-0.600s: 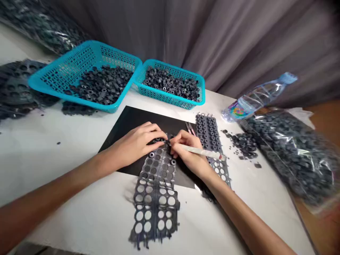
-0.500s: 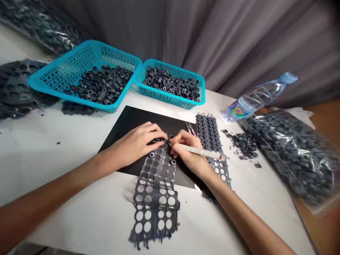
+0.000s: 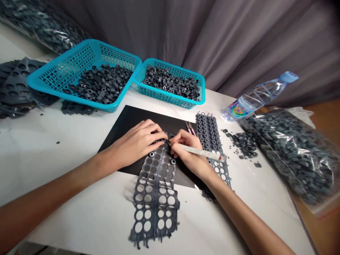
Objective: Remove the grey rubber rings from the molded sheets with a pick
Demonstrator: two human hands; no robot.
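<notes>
My right hand (image 3: 190, 152) grips a slim, white, pen-like tool (image 3: 203, 152) like a pencil; its tip is hidden at the fingers. Beside it, my left hand (image 3: 143, 140) lies over the upper end of a dark perforated rubber sheet (image 3: 156, 193), thumb and fingertips bent together near the tool's tip. What they pinch is too small to make out. Small black rings (image 3: 151, 154) sit on the sheet near my left thumb and below my right fingers. Under the sheet's upper part is a black mat (image 3: 127, 122).
Two blue baskets (image 3: 114, 107) hold small black rubber parts. Right of my right hand lie tweezer-like snips (image 3: 190, 127) and a second sheet (image 3: 208, 131) full of rings. Farther right are loose bits (image 3: 245, 143), a plastic bottle (image 3: 255, 99) and a filled clear bag (image 3: 297, 152).
Almost nothing differs. Both hands keep their places over the sheet, and the pen-like tool's back end has dipped very slightly.
</notes>
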